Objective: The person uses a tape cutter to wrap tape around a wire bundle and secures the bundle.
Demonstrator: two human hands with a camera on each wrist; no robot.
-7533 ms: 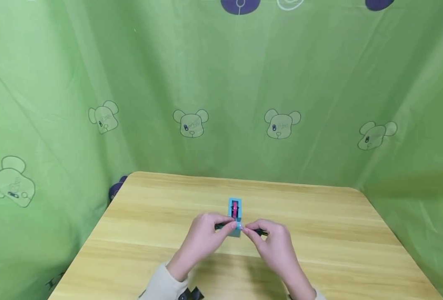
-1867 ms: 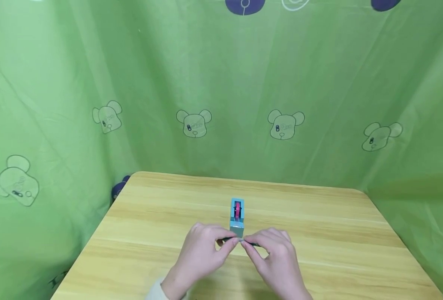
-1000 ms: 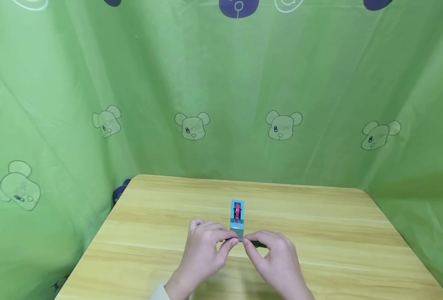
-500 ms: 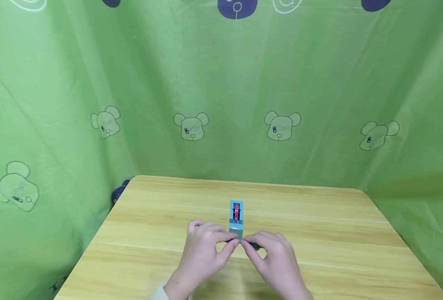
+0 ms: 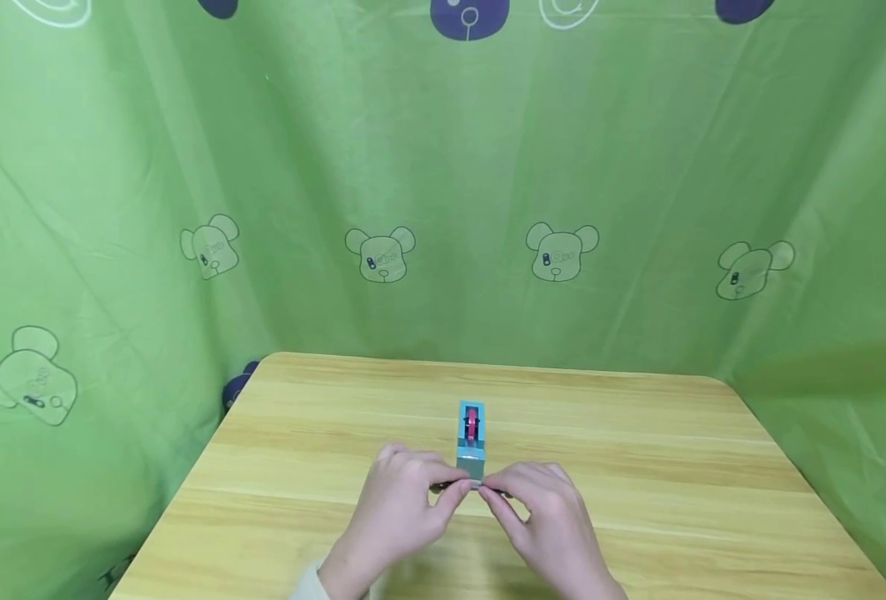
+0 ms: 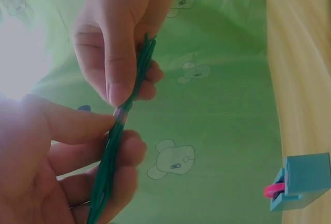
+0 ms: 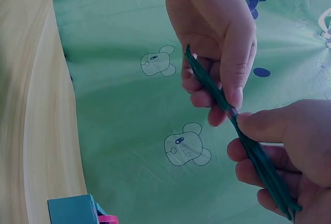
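A thin bundle of green cord-like strands runs between both hands, with a band of clear tape around its middle. My left hand pinches the bundle beside the tape with thumb and fingers. On the tape's other side, my right hand pinches it too, the two thumb tips almost meeting. In the right wrist view the strands slant across the right fingers. Just beyond the hands stands a blue tape dispenser with a pink reel. Fingertips hide part of the tape.
The dispenser rests on a light wood-grain table with rounded far corners. Green curtains printed with bear heads hang behind the table and at both sides.
Earlier the hands held the bundle and tape up against the dispenser's front; they have since come back toward me. Over the last second the fingers shift only slightly at the tape. The dispenser stays put.
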